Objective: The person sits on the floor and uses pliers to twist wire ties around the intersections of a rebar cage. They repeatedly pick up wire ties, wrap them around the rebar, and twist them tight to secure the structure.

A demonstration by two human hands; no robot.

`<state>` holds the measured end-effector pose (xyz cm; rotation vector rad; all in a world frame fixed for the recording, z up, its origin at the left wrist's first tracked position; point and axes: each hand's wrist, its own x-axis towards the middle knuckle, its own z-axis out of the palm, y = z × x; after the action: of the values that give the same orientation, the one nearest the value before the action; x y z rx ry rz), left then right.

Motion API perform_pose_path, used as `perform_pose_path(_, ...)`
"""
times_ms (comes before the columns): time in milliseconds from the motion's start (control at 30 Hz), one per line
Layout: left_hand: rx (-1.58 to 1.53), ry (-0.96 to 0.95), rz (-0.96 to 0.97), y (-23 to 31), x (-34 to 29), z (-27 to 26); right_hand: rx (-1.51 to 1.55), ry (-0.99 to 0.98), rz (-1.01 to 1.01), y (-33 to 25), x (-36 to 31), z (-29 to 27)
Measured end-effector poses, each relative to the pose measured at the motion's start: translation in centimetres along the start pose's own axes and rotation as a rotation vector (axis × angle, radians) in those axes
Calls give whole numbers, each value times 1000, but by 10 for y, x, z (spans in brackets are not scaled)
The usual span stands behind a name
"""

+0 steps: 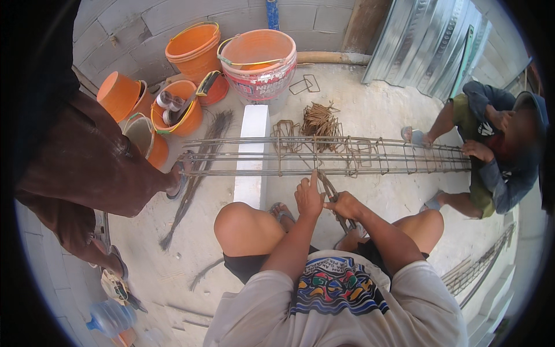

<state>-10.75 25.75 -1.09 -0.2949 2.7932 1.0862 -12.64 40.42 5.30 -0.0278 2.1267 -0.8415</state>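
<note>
A long steel rebar cage (370, 172) lies crosswise in front of me, its rods ringed by rectangular stirrups. My left hand (309, 198) is at its near rod, index finger stretched up to the steel and the other fingers partly curled. In my right hand (348, 207) are long-handled pincers (328, 186), their jaws up by the same rod beside my left fingertip. Whether any tie wire sits there is too small to tell. Under the cage's left part lies a long white block (252, 124).
Loose stirrups (321, 121) lie piled behind the cage. Thin wire (196, 185) is bundled at left. Orange buckets (193, 49) and a large tub (258, 69) stand at the back. A co-worker (500, 150) crouches at right, hand on the cage; another person (104, 156) stands at left.
</note>
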Motion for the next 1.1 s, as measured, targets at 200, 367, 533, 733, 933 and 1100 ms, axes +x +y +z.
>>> perform_pose_path(200, 102, 242, 613, 13, 14, 3, 284, -220, 33, -6, -1, -43)
perform_pose_path(367, -7, 176, 625, 17, 34, 17, -760, 266, -42, -33, -28, -35)
perform_pose_path(533, -2, 1, 488, 27, 38, 10, -1083, 404, 54, -38, -42, -10)
perform_pose_path(733, 37, -97, 499, 24, 41, 4, -895, 368, -53, -49, -57, -18)
perform_pose_path(933, -30, -160, 494, 23, 51, 1, -983, 276, -63, -29, -31, -31)
perform_pose_path(1100, -182, 219, 646, 27, 15, -2, -234, -173, 188, -35, -31, -62)
